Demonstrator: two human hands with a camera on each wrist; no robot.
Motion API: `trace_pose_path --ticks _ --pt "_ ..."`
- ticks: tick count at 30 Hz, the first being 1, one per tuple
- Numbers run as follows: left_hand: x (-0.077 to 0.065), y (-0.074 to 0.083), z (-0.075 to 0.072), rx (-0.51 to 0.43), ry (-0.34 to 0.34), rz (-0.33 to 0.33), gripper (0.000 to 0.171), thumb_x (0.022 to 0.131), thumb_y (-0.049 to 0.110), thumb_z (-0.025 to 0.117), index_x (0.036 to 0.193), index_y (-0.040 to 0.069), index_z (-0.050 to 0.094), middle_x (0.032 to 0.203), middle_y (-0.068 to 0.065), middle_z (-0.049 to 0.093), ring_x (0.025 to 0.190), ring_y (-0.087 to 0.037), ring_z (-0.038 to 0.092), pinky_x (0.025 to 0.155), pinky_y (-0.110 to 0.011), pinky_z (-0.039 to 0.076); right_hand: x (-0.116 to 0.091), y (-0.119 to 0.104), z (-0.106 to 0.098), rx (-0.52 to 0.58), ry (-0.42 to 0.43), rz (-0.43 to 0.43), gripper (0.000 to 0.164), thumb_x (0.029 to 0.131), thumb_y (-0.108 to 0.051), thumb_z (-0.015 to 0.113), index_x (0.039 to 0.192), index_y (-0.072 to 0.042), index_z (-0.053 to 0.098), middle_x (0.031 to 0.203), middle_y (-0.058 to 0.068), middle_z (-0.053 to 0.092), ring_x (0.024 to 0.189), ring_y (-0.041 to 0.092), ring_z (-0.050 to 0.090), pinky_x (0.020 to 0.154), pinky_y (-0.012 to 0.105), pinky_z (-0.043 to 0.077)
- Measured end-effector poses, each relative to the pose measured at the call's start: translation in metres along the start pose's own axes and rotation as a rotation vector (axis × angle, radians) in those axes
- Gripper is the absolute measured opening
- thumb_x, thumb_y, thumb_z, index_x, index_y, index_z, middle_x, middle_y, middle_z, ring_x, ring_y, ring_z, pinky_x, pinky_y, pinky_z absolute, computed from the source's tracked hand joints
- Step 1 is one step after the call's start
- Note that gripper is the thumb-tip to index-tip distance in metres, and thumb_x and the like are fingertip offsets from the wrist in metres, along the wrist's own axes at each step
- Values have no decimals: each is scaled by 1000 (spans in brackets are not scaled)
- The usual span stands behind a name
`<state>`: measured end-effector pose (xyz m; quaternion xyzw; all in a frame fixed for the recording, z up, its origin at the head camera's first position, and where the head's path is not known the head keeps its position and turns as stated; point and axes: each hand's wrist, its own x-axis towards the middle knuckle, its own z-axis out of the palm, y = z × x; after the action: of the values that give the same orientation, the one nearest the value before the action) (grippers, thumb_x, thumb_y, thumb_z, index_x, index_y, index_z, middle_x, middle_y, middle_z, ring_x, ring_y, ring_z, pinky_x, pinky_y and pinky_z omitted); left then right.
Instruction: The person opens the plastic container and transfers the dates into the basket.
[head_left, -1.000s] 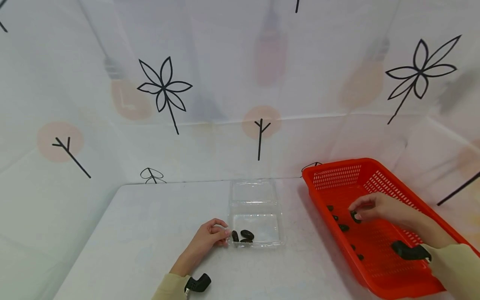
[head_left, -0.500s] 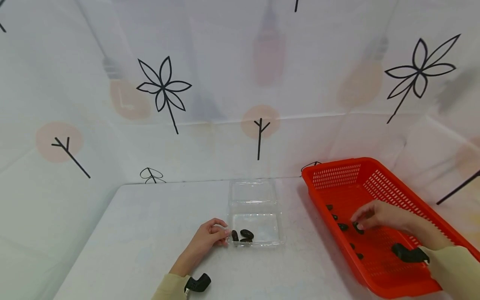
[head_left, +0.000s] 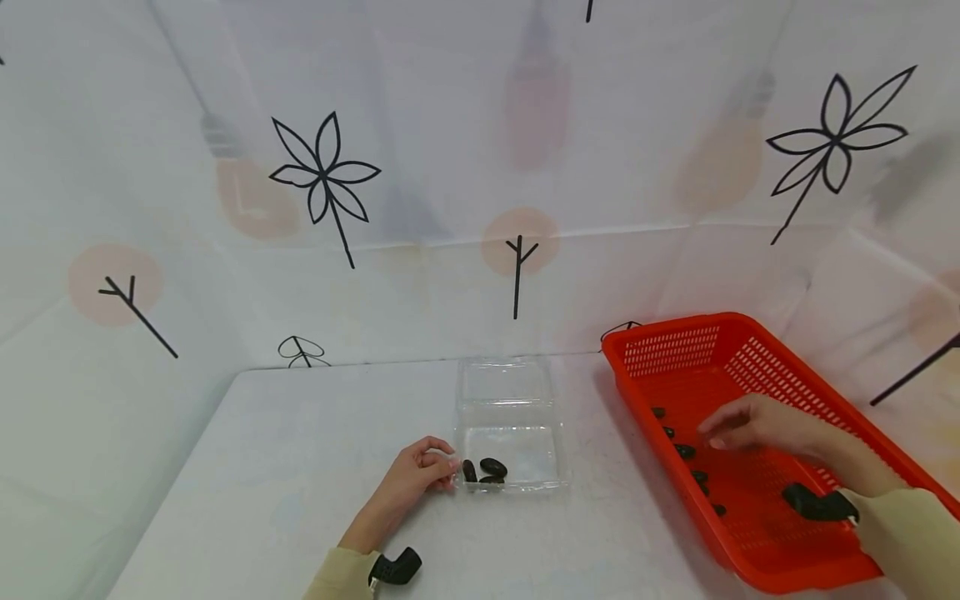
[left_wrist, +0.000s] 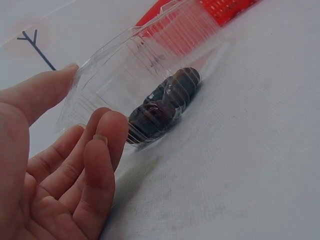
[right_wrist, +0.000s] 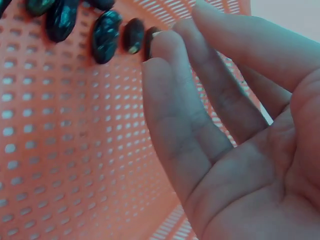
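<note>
In the head view, my left hand (head_left: 422, 465) is at the left edge of a clear plastic clamshell box (head_left: 525, 454) with its lid folded back. The left wrist view shows the thumb at the box's rim and bent fingers against its wall, pinching the corner. Several dark, glossy, oval dates (left_wrist: 152, 120) lie inside the box by its near left corner. My right hand (head_left: 772, 427) hovers inside the red basket (head_left: 810, 387), fingers loosely bent and holding nothing. Beside its fingertips, several wrinkled dark dates (right_wrist: 106, 36) lie in a row along the basket's left side.
The basket's raised, slotted walls surround the right hand and forearm. Bare white table (head_left: 315, 467) lies left of the box, and a strip of it separates box and basket. A printed white cloth (head_left: 420, 300) hangs behind the table.
The right hand has let go of the date between its fingertips, which now lies with the others at the basket's left side. The left hand and the box stay in place.
</note>
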<state>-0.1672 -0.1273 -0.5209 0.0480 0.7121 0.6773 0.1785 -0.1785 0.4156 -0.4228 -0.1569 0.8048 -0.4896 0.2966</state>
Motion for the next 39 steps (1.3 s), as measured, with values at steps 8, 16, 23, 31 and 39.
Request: trace_pose_path --ticks 8,16,23,31,39 --pt "-3 4 2 0 -1 -5 33 93 17 72 114 -2 56 83 -4 71 70 -15 68 68 -26 54 0 -28 5 -54 78 -113 32 99 -8 60 126 9 61 116 4 71 103 19 68 83 33 56" --pt "-3 5 3 3 2 -18 31 93 18 72 113 0 57 82 -4 70 70 -15 67 68 -26 54 15 -60 27 -80 168 -150 30 97 -11 64 124 3 65 114 11 71 100 20 69 84 32 55" --pt "-3 3 3 1 5 -15 33 91 20 75 110 0 58 80 -4 69 69 -15 67 67 -26 53 42 -80 45 -104 214 -167 31 94 -14 70 121 -1 67 113 17 70 101 26 67 83 35 56" --pt "-4 3 2 2 0 -8 33 91 21 75 110 0 58 79 -3 69 68 -15 67 66 -26 53 71 -96 62 -106 180 -154 32 93 -17 72 121 -3 69 113 10 71 103 25 66 86 35 55" --pt "-3 4 1 7 1 -9 32 91 19 74 111 0 58 82 -5 71 69 -16 67 68 -27 54 98 -106 79 -95 110 -162 30 92 -17 73 120 -6 70 111 8 71 102 26 68 86 35 55"
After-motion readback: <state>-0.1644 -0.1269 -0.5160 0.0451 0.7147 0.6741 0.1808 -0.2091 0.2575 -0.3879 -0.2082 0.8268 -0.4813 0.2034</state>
